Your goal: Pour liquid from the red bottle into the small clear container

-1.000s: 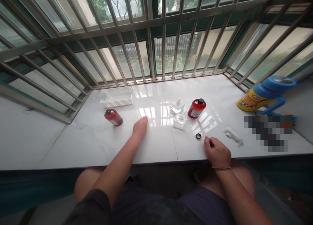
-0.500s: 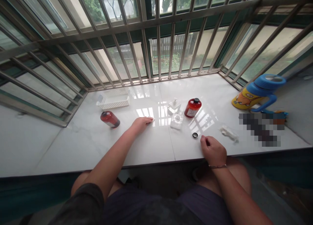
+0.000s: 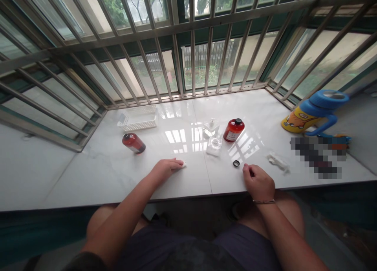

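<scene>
Your left hand (image 3: 165, 167) is pressed flat on a small white pad (image 3: 183, 165), your right hand (image 3: 258, 181) sits loosely curled and empty, black cap (image 3: 236, 163) just beyond its fingertips.

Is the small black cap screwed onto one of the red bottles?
No, the small black cap lies loose on the sill, just beyond the right hand.

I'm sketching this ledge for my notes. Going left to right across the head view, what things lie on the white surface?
White basket → lying red bottle → left hand on a small white piece → upright red bottle → right hand → crumpled white wrapper → blue and yellow jug.
</scene>
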`<action>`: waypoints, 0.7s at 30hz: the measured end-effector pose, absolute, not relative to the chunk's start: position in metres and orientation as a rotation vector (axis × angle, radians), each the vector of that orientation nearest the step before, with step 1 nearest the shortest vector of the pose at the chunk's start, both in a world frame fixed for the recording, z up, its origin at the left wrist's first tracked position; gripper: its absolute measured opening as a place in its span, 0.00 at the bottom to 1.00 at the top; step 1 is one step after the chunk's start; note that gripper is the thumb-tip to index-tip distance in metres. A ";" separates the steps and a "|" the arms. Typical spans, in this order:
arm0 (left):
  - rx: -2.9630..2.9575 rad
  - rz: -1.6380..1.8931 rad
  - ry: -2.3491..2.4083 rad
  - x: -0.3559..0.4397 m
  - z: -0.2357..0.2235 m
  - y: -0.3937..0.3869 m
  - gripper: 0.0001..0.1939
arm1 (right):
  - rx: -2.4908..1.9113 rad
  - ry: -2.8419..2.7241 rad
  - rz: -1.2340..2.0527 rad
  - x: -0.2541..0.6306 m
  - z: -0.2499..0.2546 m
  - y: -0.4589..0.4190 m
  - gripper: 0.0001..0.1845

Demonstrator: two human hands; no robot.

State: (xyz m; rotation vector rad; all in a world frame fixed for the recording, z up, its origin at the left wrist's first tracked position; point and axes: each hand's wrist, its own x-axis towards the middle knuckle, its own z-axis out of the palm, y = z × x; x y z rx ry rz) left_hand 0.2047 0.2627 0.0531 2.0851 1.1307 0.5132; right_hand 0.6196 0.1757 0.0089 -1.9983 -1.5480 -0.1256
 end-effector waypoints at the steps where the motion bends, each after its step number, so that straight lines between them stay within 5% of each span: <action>1: 2.069 0.563 1.203 0.198 0.054 0.260 0.14 | -2.001 -1.552 -0.124 0.620 0.009 0.176 0.23; 11: 1.806 0.897 1.987 0.148 0.057 0.333 0.17 | -2.000 -1.551 -0.118 0.621 0.007 0.176 0.23; 21: 1.881 0.736 1.900 0.179 0.046 0.372 0.16 | -2.006 -1.552 -0.143 0.620 0.008 0.176 0.23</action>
